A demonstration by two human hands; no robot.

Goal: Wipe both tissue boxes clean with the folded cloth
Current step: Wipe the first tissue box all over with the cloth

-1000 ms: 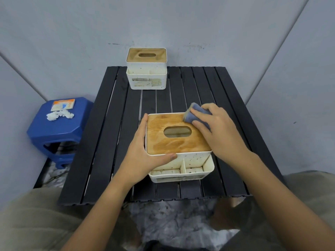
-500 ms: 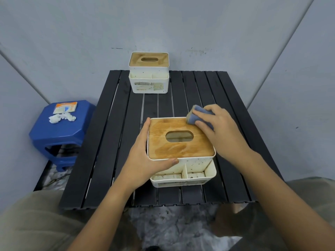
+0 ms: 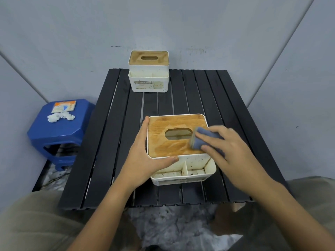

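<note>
A white tissue box with a wooden lid (image 3: 163, 142) stands near the front of the black slatted table (image 3: 112, 142); its lid looks wet. My left hand (image 3: 145, 158) grips the box's left side, thumb across the front edge of the lid. My right hand (image 3: 228, 147) holds a folded blue-grey cloth (image 3: 198, 137) and presses it on the lid's right half, beside the oval slot. A second tissue box (image 3: 149, 71) of the same kind stands at the table's far edge, untouched.
A blue plastic stool (image 3: 59, 127) stands left of the table, with a small packet and crumpled white tissue on it. Grey walls close in behind and on both sides. My knees sit below the table's front edge.
My right hand has drawn the cloth from the lid's far right corner toward me, down to the right of the slot. The left hand keeps its grip on the box.
</note>
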